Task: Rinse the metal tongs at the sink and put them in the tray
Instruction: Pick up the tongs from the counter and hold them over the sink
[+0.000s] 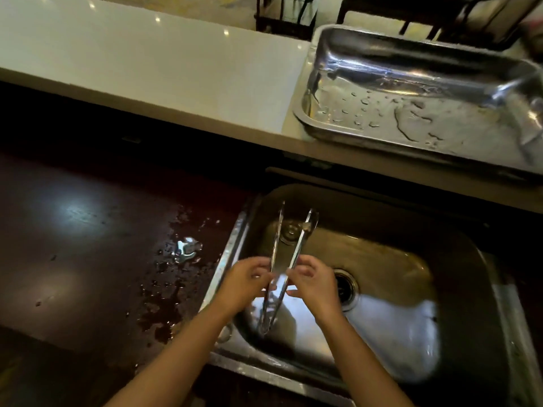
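Note:
The metal tongs [296,245] hang over the steel sink [458,289], their two arms spread apart and pointing away from me, the hinged end toward me. My left hand [245,282] pinches the left arm near its middle. My right hand [313,284] holds the right arm at the same height. Both hands are over the sink's left half, near the drain [346,289]. The wet steel tray [426,92] sits on the raised white counter beyond the sink, upper right, with water drops on its floor. No running water is visible.
A dark wet countertop [97,245] with puddles lies left of the sink. The white raised counter [152,71] runs along the back. Dark chair or rack frames [285,16] stand behind it. A second utensil-like shiny shape [523,113] lies at the tray's right end.

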{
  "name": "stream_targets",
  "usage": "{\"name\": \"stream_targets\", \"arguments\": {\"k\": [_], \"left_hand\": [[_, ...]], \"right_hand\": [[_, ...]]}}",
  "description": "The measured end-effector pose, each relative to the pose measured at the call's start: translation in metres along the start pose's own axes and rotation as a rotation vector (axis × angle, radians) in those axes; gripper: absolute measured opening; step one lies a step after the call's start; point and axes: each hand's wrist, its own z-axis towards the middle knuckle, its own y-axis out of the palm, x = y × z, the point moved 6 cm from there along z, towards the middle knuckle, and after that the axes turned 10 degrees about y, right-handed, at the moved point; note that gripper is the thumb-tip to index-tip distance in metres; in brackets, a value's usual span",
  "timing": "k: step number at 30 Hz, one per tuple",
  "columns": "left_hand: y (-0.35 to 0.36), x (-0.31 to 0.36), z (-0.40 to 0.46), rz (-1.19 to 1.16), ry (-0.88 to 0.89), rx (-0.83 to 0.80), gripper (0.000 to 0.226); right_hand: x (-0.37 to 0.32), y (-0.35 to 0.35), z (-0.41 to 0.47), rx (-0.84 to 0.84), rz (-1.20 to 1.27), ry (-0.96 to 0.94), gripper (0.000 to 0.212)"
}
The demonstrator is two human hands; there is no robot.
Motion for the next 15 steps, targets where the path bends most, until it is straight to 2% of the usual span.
{"name": "stream_targets", "arguments": {"k": [6, 10, 15], "left_hand": [[0.060, -0.056, 0.045, 0.090, -0.196, -0.072, 0.018], [0.077, -0.092, 0.063, 0.217, -0.200, -0.048, 0.025], [0.088, -0.117, 0.080, 0.342, -0.181, -0.055, 0.015]], "right_hand": [[0.054, -0.039, 0.047, 0.087, -0.045, 0.147, 0.017], [0.092, -0.039, 0.079, 0.154, -0.067, 0.201, 0.020], [0.116, -0.041, 0.096, 0.189, -0.093, 0.252, 0.018]]}}
